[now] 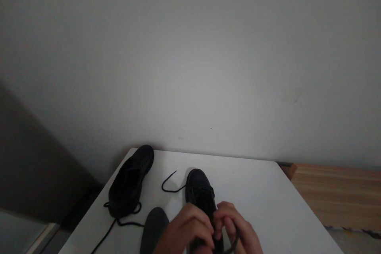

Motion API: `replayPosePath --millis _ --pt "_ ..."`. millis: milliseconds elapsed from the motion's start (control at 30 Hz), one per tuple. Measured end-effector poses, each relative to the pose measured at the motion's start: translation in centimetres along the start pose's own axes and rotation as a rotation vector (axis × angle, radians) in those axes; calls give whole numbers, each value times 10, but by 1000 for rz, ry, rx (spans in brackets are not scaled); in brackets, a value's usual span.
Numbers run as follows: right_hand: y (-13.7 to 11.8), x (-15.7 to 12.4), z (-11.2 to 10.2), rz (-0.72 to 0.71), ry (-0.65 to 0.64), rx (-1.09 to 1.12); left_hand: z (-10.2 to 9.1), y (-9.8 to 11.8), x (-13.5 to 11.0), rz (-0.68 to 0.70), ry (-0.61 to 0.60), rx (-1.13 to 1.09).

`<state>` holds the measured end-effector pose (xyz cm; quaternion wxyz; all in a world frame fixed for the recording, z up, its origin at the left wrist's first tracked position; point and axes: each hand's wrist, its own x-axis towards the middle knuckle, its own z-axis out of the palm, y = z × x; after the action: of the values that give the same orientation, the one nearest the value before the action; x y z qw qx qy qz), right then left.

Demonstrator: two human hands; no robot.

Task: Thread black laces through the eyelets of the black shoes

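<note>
A black lace-up shoe (pixel 197 178) lies on the white tabletop, toe pointing away from me. Over its opening, my left hand (pixel 190 228) is closed with curled fingers; what it pinches is hidden. My right hand (pixel 236 224) is closed at the shoe's right side, a dark shoelace (pixel 234 244) looping down from its fingers. Another lace end (pixel 171 190) trails off to the left of the toe. Beside my left hand lies a dark grey rounded piece (pixel 154 226), resembling an insole and partly covered by that hand.
A second black shoe (pixel 126 186) sits at the table's (pixel 250 190) back left, its long lace (pixel 104 238) spread toward the front. A pale wall (pixel 208 67) stands behind the table. Wood-patterned furniture (pixel 339 194) is at the right, below the tabletop.
</note>
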<state>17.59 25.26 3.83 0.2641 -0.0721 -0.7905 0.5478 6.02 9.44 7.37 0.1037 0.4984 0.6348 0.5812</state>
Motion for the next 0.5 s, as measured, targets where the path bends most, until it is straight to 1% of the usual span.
replayPosePath --millis 33,67,100,133,167,200,267,333,400,500 --pt "4 -4 -5 79 75 52 -9 -17 4 -18 -18 86" --pt "10 -9 -11 140 155 81 -20 -35 8 -74 -34 226" --pt "17 -14 -18 181 216 81 -30 -54 12 -150 -62 415" --pt "25 -19 -25 203 251 64 -39 -72 15 -225 -117 617" --pt "32 -23 -31 224 253 41 -47 -89 18 -265 -156 680" --pt "40 -27 -38 252 203 25 -53 -103 19 -288 -190 717" --pt "54 -34 -49 295 133 -2 -60 -123 20 -322 -245 765" --pt "67 -40 -58 351 124 -20 -64 -130 20 -344 -274 799" --pt "79 -45 -63 418 147 -29 -67 -128 19 -357 -277 813" --pt "93 -48 -67 447 275 -61 -72 -114 19 -361 -253 783"
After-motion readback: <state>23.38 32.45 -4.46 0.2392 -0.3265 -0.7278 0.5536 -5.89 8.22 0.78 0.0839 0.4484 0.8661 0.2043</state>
